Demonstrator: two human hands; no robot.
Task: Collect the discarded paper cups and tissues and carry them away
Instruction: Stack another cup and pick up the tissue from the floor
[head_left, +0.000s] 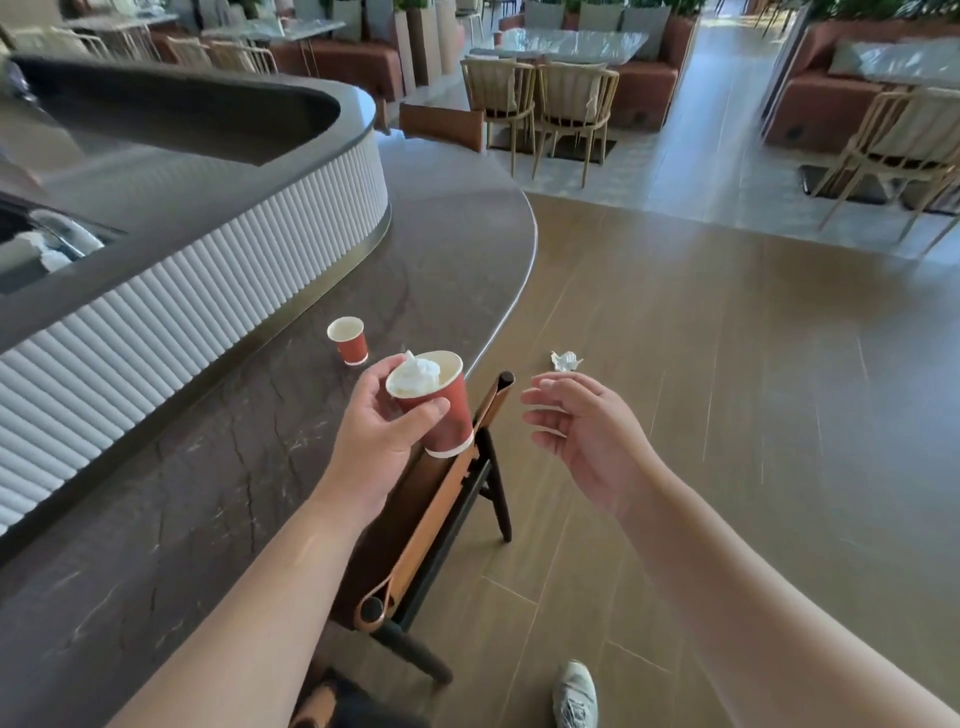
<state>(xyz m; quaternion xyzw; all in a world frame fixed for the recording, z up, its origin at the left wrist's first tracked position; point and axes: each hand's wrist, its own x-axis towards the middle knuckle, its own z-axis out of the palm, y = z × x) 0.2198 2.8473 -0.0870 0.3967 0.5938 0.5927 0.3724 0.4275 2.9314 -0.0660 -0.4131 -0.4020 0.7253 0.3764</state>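
Note:
My left hand (379, 415) grips a red paper cup (441, 405) tilted toward me, with a crumpled white tissue (418, 371) stuffed inside it. A second red paper cup (349, 340) stands upright and apart on the dark marble counter (208, 493), just beyond my left hand. A crumpled white tissue (565, 360) lies on the wooden floor past the counter's edge. My right hand (576, 431) hovers empty with relaxed fingers, a little nearer to me than that floor tissue.
A bar chair with a brown leather back (441, 509) stands against the counter below my hands. A white ribbed bar wall (182, 291) curves along the left. Dining chairs (540, 109) and tables fill the far room. My shoe (574, 693) shows at the bottom.

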